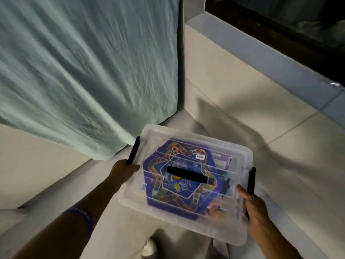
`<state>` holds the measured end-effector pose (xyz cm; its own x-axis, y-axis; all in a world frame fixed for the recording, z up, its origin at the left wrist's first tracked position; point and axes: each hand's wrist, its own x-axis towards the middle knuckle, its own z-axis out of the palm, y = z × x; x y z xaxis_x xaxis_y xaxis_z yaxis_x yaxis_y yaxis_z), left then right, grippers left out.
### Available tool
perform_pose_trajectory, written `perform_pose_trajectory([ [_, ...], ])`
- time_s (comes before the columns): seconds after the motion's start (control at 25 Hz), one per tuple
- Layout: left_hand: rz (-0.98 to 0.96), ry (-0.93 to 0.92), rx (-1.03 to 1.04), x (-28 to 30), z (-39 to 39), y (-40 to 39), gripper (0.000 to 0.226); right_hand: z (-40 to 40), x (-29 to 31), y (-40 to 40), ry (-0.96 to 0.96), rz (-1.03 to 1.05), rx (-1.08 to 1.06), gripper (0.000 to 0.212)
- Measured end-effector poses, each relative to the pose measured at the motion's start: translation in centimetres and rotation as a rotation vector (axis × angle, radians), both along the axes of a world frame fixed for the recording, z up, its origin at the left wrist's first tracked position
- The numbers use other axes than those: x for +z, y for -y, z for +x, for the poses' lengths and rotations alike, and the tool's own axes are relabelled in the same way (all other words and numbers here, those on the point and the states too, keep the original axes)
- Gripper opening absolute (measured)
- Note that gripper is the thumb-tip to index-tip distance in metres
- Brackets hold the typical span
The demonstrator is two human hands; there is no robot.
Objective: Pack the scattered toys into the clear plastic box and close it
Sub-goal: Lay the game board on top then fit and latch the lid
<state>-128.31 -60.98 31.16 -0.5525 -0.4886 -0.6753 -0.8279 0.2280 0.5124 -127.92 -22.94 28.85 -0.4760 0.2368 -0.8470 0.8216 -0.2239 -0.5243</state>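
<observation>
The clear plastic box point(186, 184) sits in the lower centre of the frame, lifted off the pale tiled floor point(242, 113) and carried between both hands, its lid point(233, 227) on top and lying flat, so the packing looks finished and the box appears closed. Through the lid a purple game board point(175, 176) with an orange winding track lies flat against the top, probably laid in last because it is the widest piece; darker small toys show dimly under it toward the right end, too blurred to name. The left hand point(123, 170), at left centre of the frame, grips the box's left short end with fingers curled round the edge just below the black latch point(133, 151), which stands up along that side. The right hand point(255, 208), at lower right, clasps the opposite short end beside the second black latch point(251, 181), thumb over the lid's rim. Holding at both ends keeps the load level and presses the lid down; whether the latches are snapped home I cannot tell. A wrinkled pale green sheet point(84, 68) fills the upper left, draped over what seems a bed, and a grey ledge point(261, 58) runs across the upper right.
</observation>
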Motion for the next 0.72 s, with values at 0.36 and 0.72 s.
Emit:
perform_pose_trajectory([
  [0.36,-0.072,-0.087,-0.210,-15.0,-19.5,0.5,0.034,-10.1,-15.0,3.3,-0.027,-0.096,-0.253,0.026],
  [0.72,0.391,0.006,0.565,-18.3,-9.3,-10.1,0.054,-10.7,-19.2,4.3,0.119,-0.048,-0.189,0.104],
])
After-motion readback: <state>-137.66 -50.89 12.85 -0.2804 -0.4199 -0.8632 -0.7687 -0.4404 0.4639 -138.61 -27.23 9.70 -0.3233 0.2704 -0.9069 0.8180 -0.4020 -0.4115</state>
